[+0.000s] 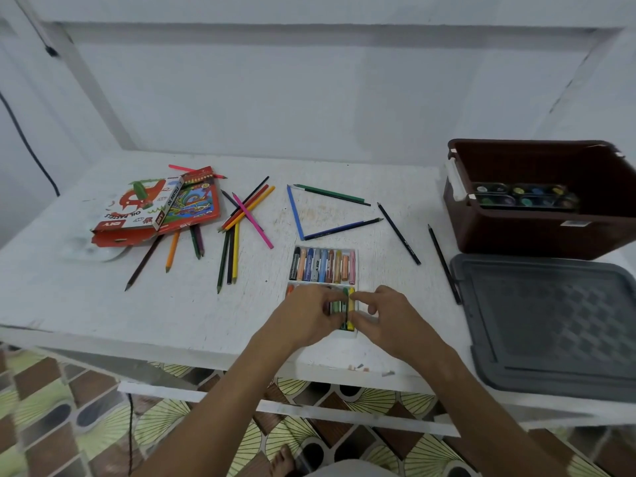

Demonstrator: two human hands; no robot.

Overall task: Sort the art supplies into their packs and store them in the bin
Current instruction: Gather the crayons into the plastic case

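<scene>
From the head camera, both hands work over a white tray of oil pastels lying near the front edge of the white surface. The left hand covers the near row of the tray, its fingers curled down onto the pastels there. The right hand sits just beside it, its fingers pinching what looks like the green pastel next to the yellow pastel at the right end of that row; the blur makes the exact grip hard to read. The far row of the tray is full of pastels standing side by side.

Loose coloured pencils lie scattered across the surface, some in a crossed heap at the left centre, others spread toward the right. At the far left, an oil pastel box lies partly on top of a red pencil pack. At the right stands a brown bin holding a paint set, and the bin's grey lid lies flat on the surface in front of it.
</scene>
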